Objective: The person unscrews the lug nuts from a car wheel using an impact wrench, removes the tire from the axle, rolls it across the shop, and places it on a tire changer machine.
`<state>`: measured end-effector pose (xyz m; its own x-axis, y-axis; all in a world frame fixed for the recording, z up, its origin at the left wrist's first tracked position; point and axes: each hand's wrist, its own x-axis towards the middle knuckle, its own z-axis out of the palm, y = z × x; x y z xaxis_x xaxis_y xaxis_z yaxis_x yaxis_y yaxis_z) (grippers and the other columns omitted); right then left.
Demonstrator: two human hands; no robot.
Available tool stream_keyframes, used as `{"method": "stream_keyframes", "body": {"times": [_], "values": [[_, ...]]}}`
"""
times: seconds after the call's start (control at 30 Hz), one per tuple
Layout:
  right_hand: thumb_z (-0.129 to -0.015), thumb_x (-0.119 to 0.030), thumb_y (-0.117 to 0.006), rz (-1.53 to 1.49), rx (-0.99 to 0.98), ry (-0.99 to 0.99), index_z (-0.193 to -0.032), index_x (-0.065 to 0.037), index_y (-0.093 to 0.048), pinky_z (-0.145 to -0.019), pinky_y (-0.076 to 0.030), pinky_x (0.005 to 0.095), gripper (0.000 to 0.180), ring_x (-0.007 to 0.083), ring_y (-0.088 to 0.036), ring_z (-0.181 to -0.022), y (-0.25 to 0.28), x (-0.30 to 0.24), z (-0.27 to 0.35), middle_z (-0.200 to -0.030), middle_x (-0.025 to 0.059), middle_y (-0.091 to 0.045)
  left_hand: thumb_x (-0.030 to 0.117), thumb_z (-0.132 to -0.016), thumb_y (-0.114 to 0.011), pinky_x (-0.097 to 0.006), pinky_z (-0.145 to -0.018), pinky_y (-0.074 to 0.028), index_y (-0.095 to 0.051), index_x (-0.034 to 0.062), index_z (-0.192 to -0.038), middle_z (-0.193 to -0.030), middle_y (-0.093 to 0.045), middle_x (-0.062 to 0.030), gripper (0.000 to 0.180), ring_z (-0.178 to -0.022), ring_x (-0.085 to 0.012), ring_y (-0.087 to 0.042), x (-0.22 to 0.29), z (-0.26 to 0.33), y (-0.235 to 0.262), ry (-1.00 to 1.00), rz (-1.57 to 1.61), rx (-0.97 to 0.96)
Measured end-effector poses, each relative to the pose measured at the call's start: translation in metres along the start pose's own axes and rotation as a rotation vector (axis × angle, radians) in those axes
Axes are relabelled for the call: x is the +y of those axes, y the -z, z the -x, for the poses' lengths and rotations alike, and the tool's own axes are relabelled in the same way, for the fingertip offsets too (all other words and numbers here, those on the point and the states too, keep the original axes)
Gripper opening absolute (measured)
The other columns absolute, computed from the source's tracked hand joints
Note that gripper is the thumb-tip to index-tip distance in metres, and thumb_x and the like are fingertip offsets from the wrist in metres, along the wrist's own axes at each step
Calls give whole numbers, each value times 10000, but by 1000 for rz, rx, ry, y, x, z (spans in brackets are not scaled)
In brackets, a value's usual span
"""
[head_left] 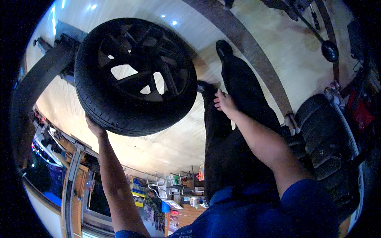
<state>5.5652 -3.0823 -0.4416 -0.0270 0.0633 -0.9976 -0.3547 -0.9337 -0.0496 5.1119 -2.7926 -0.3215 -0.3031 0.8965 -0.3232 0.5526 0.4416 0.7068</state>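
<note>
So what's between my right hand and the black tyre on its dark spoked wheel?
In the head view, only bare pale floor separates the right hand from the black tyre; the left hand touches its tread.

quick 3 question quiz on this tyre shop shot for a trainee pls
1. True or false: both hands grip the black wheel.
2. Which hand touches the wheel's tyre tread? A left hand B right hand
3. What lies at the person's right, beside the black trousers?

Key
1. False: only the left hand is on it.
2. A
3. A second tyre, lying low at the picture's right edge.
</note>
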Motion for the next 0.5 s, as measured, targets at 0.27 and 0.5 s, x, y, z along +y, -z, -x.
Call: {"method": "stream_keyframes", "body": {"times": [0.27, 0.5], "values": [[-911, -530, -338, 122, -136, 24, -1128, -30, -517, -561, -470, 255, 573, 126, -561, -648, -18, 9, -2, -851, 68, -593, 373, -952, -301, -327, -895, -406, -482, -12, -1205, -1129, -552, -117, 495, -1002, -215, -518, -46, -4, 25, -26, -98, -15], [-905, -515, -372, 100, -52, 19, -1086, -27, -527, -496, -447, 247, 543, 112, -535, -570, -14, 27, -18, -760, 38, -574, 430, -956, -289, -312, -918, -384, -472, -46, -1213, -1160, -539, -124, 570, -1041, -211, -513, -66, 8, 21, 148, 160, 77]]}}
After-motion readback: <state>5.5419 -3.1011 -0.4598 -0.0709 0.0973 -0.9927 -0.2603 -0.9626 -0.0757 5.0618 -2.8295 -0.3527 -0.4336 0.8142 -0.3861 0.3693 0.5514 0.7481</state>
